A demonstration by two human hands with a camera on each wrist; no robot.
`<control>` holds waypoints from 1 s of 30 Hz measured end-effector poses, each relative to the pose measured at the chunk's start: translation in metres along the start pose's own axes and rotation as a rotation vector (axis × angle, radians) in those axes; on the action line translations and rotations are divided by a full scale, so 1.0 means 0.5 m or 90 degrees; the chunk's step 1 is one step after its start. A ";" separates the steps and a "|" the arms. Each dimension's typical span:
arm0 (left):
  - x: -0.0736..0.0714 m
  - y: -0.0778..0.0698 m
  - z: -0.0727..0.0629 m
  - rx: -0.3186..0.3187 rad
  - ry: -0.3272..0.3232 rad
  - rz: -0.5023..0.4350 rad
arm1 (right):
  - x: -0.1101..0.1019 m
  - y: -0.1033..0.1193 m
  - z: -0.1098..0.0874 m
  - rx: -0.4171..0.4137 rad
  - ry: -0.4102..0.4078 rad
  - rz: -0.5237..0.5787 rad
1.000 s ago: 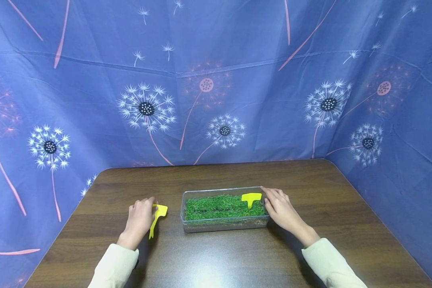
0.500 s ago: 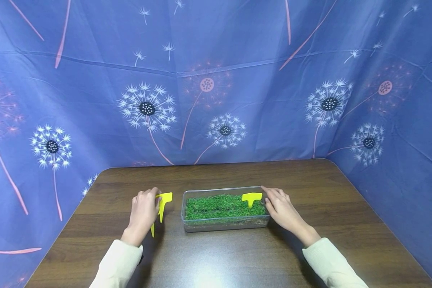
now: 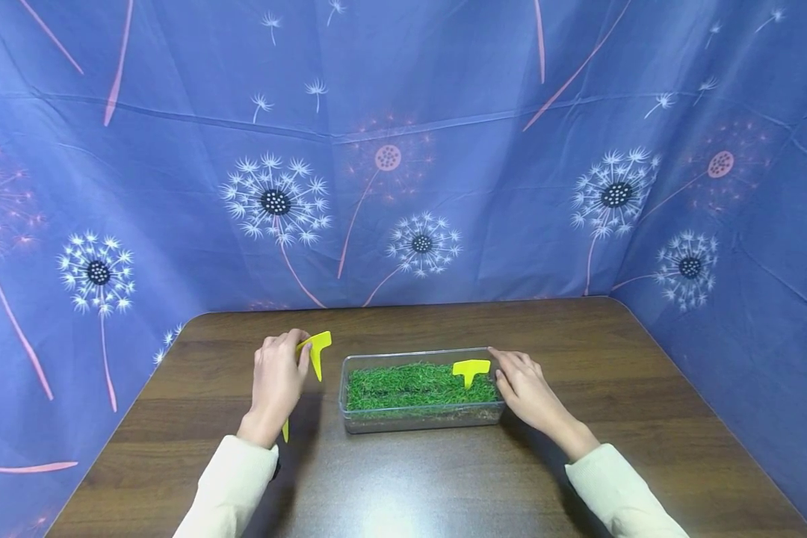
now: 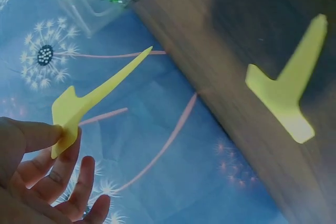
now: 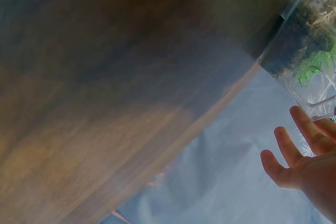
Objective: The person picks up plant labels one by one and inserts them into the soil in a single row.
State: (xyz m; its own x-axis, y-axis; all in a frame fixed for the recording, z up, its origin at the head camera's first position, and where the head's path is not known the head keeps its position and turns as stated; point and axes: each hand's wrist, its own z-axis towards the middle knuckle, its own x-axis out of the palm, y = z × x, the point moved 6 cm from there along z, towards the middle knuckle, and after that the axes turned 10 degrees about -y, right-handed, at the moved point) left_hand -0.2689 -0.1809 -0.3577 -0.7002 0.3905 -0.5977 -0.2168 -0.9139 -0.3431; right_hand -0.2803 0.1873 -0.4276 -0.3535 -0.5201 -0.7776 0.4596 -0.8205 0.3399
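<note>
My left hand pinches a yellow T-shaped plant label by its wide top between thumb and fingers. In the left wrist view the held label shows its pointed stem turned away from the palm. Another yellow plant label lies on the table under that hand; in the head view only its tip shows. My right hand rests at the right end of a clear plastic box, fingers fairly straight against it. A third label stands upright in the box's green grass, near the right end.
The box stands mid-table on the brown wooden table, with dark soil-like matter below the grass. Behind and along the sides hangs a blue dandelion-print cloth.
My left hand has lifted one yellow plant label off the table and carried it up and slightly right, leaving another behind. The right hand and the box have stayed put.
</note>
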 end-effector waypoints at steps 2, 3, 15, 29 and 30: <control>-0.001 -0.010 0.005 0.001 -0.011 -0.009 | 0.000 -0.001 -0.001 0.002 0.002 0.000; -0.002 -0.015 0.008 0.002 -0.016 -0.013 | 0.000 -0.001 -0.001 0.002 0.002 -0.001; 0.000 -0.062 0.021 0.032 -0.055 -0.050 | -0.006 0.004 -0.001 0.006 -0.004 0.005; 0.000 -0.120 0.020 0.084 -0.083 -0.066 | -0.003 0.002 0.001 -0.001 -0.009 0.002; 0.000 -0.124 0.020 0.085 -0.081 -0.069 | -0.003 0.002 0.000 -0.001 -0.009 0.001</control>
State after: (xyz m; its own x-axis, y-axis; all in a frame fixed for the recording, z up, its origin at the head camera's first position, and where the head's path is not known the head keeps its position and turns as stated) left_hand -0.2621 -0.1251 -0.3291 -0.7457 0.4784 -0.4637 -0.3778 -0.8769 -0.2972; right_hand -0.2794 0.1873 -0.4260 -0.3648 -0.5247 -0.7692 0.4618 -0.8193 0.3399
